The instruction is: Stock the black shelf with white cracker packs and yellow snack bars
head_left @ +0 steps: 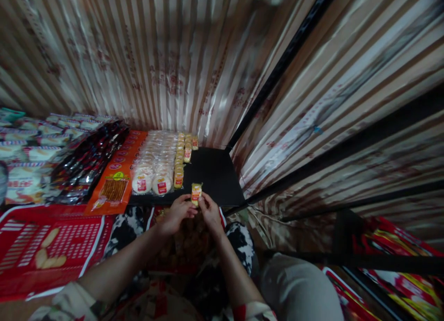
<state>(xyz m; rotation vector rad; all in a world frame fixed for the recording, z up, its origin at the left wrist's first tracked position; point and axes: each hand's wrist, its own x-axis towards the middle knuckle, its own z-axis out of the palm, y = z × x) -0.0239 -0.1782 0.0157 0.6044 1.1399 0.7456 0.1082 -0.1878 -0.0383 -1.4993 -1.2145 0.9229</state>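
A small yellow wrapped snack packet (196, 194) with a red label is held upright between my two hands, by the front edge of the black shelf (211, 173). My left hand (178, 214) pinches its left side, fingers curled. The thumb and fingers of my right hand (210, 213) close on its right side. Similar small yellow packets (178, 175) stand in short rows on the shelf, just beyond and left of my hands. Below my forearms, a basket (194, 242) on my lap holds many more small packets, partly hidden and dim.
Left of the yellow rows lie round white wrapped crackers (162, 184), orange snack bags (113, 189), dark shiny packs (88, 159) and white packs (26, 173). A red basket (21, 265) is at lower left. Black frame bars (294, 187) cross at right before striped sheeting (166, 57).
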